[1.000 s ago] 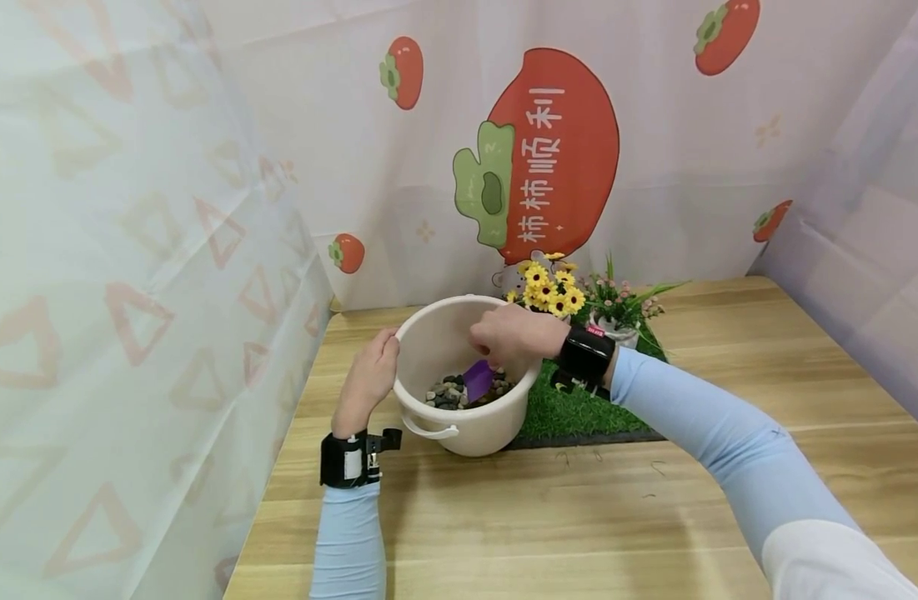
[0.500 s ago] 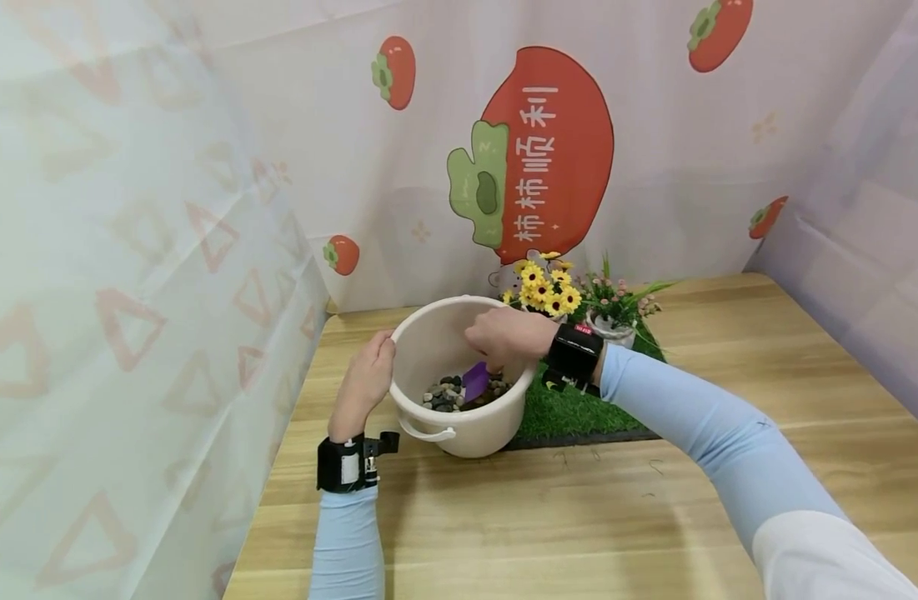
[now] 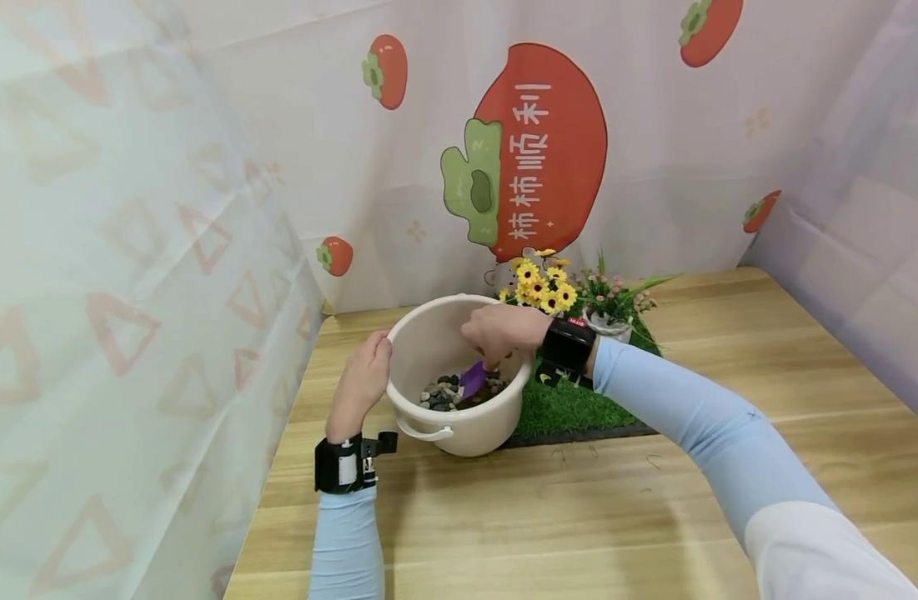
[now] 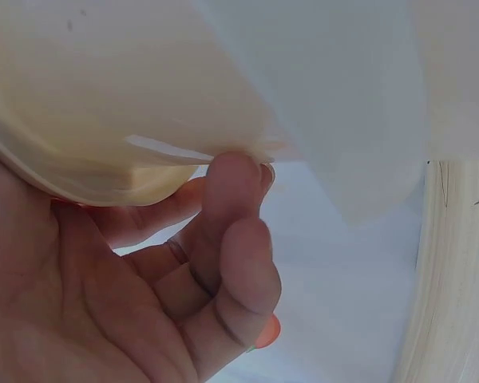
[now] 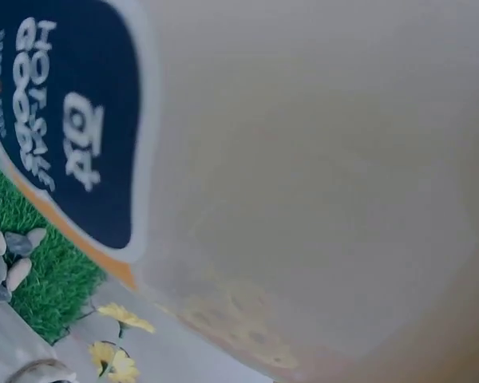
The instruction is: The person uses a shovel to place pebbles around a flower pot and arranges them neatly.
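A cream plastic bucket (image 3: pixel 477 437) stands on the wooden table with pebbles (image 3: pixel 439 393) at its bottom. My left hand (image 3: pixel 361 379) grips the left side of its rim; the left wrist view shows the curled fingers (image 4: pixel 243 263) against the bucket wall (image 4: pixel 128 80). Over the right side of the rim reaches my right hand (image 3: pixel 499 332), curled round the upper end of a purple shovel (image 3: pixel 474 379). The shovel's blade points down among the pebbles, and its handle is hidden by the hand. In the right wrist view the bucket's labelled outer wall (image 5: pixel 303 159) fills most of the picture.
A mat of artificial grass (image 3: pixel 579 412) lies right of the bucket, with stones (image 5: pixel 8 259) on it. Yellow flowers (image 3: pixel 537 287) and a white pot (image 3: pixel 607 325) with pink blooms stand behind. Printed cloth (image 3: pixel 398 192) hangs beyond the table (image 3: pixel 549 517).
The head view has shifted slightly, so everything sits a little further left. Both hands keep their holds, with the shovel still low in the bucket.
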The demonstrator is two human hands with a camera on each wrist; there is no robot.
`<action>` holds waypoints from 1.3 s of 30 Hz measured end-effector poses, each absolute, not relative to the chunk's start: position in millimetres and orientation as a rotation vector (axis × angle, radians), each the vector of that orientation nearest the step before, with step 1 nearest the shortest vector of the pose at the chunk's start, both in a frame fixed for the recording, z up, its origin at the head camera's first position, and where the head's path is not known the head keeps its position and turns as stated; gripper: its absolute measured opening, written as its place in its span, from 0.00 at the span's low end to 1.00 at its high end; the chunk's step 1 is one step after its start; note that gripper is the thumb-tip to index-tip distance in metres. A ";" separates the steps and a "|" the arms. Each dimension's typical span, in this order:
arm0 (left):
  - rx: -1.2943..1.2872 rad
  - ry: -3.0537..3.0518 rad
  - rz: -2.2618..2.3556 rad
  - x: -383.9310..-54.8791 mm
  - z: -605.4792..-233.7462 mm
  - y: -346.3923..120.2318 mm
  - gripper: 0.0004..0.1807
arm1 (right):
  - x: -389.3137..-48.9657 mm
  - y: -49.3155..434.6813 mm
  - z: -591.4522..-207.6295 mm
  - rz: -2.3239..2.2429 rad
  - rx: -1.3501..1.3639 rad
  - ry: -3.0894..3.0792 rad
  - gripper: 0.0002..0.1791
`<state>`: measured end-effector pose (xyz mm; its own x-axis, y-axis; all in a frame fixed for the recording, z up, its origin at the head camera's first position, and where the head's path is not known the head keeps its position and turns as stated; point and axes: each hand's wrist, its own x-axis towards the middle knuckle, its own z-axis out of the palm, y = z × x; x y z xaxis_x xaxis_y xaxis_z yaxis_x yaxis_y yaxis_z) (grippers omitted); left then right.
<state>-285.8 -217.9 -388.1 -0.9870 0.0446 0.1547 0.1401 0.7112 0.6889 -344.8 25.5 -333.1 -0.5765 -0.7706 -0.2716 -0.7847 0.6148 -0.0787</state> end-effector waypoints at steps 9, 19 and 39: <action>-0.150 -2.777 -1.129 -286.3 -389.5 -218.0 0.27 | -342.8 26.3 -345.3 0.035 -1.324 2.504 0.21; -0.140 -2.774 -1.123 -287.6 -392.8 -218.1 0.27 | -340.9 23.4 -352.1 -0.015 -1.423 2.516 0.19; -0.132 -2.813 -1.077 -285.9 -387.4 -220.1 0.25 | -342.0 19.0 -360.6 -0.031 -1.493 2.618 0.16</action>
<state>-285.9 -220.1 -387.4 -0.9882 0.0361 0.1489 0.1263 0.7420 0.6584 -342.0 19.0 -360.6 -0.5030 -0.8585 -0.1002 -0.8559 0.5109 -0.0807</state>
